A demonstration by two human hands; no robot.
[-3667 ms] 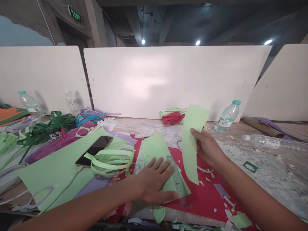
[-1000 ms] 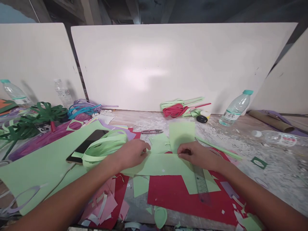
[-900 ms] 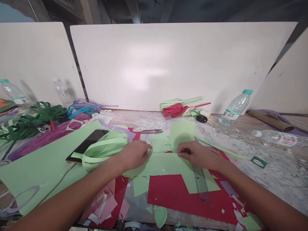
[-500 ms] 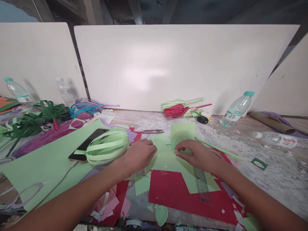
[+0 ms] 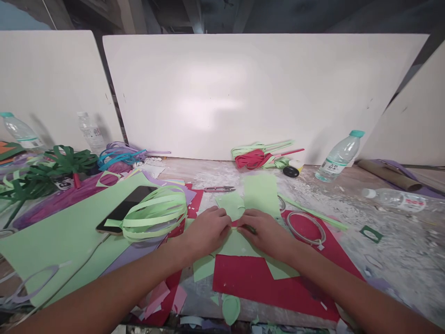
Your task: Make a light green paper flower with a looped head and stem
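Observation:
My left hand [image 5: 211, 230] and my right hand [image 5: 264, 232] are close together over the work surface. Both have their fingers pinched at the edge of a light green sheet of paper [image 5: 239, 243], whose edge looks raised or folded between them. Just what sits under the fingertips is partly hidden. Beyond my right hand stands a square of light green paper [image 5: 260, 192], and a smaller green piece [image 5: 230, 204] lies to its left. Red paper [image 5: 257, 283] spreads underneath. A lantern of light green paper strips [image 5: 155, 213] rests left of my left hand.
A dark phone [image 5: 128, 206] lies on a large green sheet [image 5: 62, 232]. Thread snips [image 5: 219, 189] lie behind my hands. A wire coil [image 5: 306, 227] is at right. Farther back are red and green strip bundles [image 5: 252, 158], a black-capped container [image 5: 291, 171] and an upright bottle [image 5: 339, 157].
My hands have come together, the right moving left and both now pinching the green paper's edge. The coil at right is uncovered, while the clear ruler is hidden from view.

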